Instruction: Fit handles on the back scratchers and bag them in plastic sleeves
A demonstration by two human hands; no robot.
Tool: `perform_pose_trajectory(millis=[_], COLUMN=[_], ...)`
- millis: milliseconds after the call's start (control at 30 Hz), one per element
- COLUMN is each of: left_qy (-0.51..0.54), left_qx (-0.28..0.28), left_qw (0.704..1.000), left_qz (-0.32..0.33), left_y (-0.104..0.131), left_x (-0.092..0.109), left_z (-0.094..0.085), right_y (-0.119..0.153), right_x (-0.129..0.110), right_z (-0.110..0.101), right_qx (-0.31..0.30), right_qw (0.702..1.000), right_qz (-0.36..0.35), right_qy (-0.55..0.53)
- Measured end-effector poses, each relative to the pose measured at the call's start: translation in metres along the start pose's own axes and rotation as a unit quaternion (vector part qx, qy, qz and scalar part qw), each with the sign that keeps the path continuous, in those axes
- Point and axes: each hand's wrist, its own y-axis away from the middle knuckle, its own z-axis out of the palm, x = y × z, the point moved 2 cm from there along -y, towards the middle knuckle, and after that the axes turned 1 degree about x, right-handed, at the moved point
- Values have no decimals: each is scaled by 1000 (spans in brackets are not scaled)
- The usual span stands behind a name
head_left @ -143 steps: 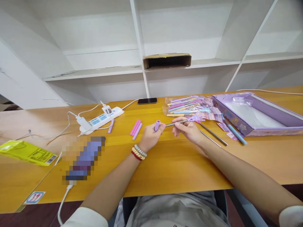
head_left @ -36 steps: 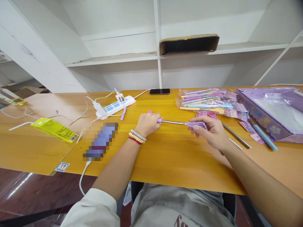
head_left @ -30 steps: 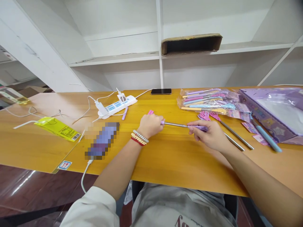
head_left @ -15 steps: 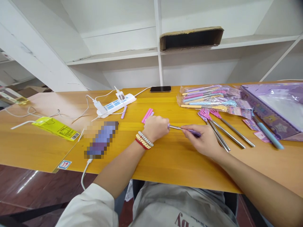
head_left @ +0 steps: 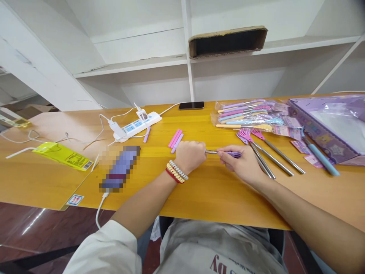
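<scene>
A telescopic back scratcher (head_left: 211,152) with a silver rod and a purple claw head lies between my two hands, above the table. My left hand (head_left: 190,156) is closed in a fist around its handle end, which is mostly hidden. At the other end, my right hand (head_left: 239,161) pinches it near the purple claw. Several more scratchers with pink and purple claws (head_left: 258,134) and bare metal rods lie just beyond my right hand. Past my left hand rest pink handle sleeves (head_left: 174,139) and a lilac one (head_left: 177,143).
Scratchers in clear wrappers (head_left: 251,114) are piled at the back right, beside a purple display box (head_left: 327,133) and a blue-handled scratcher (head_left: 323,159). A power strip (head_left: 139,125), a black phone (head_left: 191,106), a charging phone (head_left: 121,167) and a yellow carton (head_left: 62,155) occupy the left and back.
Both hands keep hold of the back scratcher, and the right fingers have shifted slightly on it. The whole view has moved a little.
</scene>
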Motion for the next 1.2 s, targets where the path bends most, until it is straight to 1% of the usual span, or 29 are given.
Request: perform_pose_trajectory(millis=[33, 133, 167, 267, 300, 433, 467, 567, 600, 633, 667, 767, 800, 833, 900, 967, 1033, 1100, 1200], left_qy=[-1, 0, -1, -8, -10, -10, -10, -14, -16, -17, -18, -16, -16, -15, -13, -6, 10, 36, 64], left_qx=[2, -2, -4, -4, -4, -17, -17, -9, -7, -6, -8, -20, -23, -24, -19, -10, 2, 14, 30], left_qw=[1000, 1000, 1000, 1000, 1000, 999, 999, 999, 999, 999, 999, 999, 999, 999, 999, 1000, 999, 998, 993], left_qz=[0, 8, 11, 12, 13, 34, 37, 30, 29, 30, 32, 37, 36, 33, 30, 29, 34, 49, 95], left_y=[0, -1, -1, -2, -2, -2, -2, -1, -1, -1, -1, -1, -1, -1, -1, -2, -3, -3, -2], left_x=[0, 0, 1, 0, 0, 0, 0, -1, -1, -2, -2, -3, -4, -4, -4, -5, -6, -7, -6], left_z=[0, 0, 1, 2, 2, 2, 2, 0, -1, -2, -3, -5, -5, -5, -4, -2, 0, 1, 1], right_y=[0, 0, 0, 0, 0, 1, 0, -2, -2, -2, -2, 0, 0, -1, -4, -9, -13, -19, -27], right_x=[0, -3, -4, -2, -2, -5, -4, 1, 2, 2, 1, -3, -4, -3, 0, 4, 8, 13, 19], right_z=[0, -1, -1, -1, -1, -1, -1, -1, -1, -2, -2, -3, -3, -4, -4, -5, -8, -15, -28], right_qx=[4, 21, 20, 6, 6, 11, 6, -8, -7, -3, 2, 9, 5, -3, -30, -68, -94, -92, -53], right_qw=[1000, 999, 999, 1000, 1000, 997, 997, 1000, 1000, 1000, 1000, 993, 993, 995, 999, 989, 974, 974, 991], right_qz=[4, -32, -34, 2, 3, -65, -62, -1, 10, 5, -16, -97, -103, -90, -15, 79, 133, 136, 89], right_qy=[-5, 21, 26, 4, 3, 52, 50, 1, -6, -2, 13, 62, 61, 46, -18, -101, -157, -159, -79])
